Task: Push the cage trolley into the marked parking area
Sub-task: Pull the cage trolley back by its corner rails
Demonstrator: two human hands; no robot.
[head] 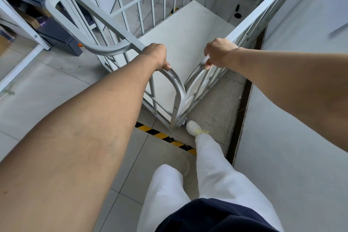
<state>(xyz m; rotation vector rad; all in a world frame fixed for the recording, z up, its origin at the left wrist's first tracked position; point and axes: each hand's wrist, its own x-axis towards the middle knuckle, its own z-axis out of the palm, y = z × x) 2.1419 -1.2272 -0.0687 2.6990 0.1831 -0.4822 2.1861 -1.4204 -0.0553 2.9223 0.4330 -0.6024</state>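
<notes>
The cage trolley (188,30) is a white-grey metal cage with barred sides and a flat pale floor, seen from above at its near corner. My left hand (157,55) grips the top rail of its left side panel. My right hand (218,52) grips the top rail of its right side panel. Both rails curve down and meet at the corner post in front of me. A yellow-and-black striped floor line (165,137) runs diagonally just under that corner. My right foot in a white shoe (194,128) stands beyond the line, touching the trolley's corner wheel.
A white wall (291,118) runs close along the trolley's right side, with a dark gap at its base. On the left stand a white shelf frame (24,30) and dark grey units (58,34). Pale tiled floor (47,84) lies left.
</notes>
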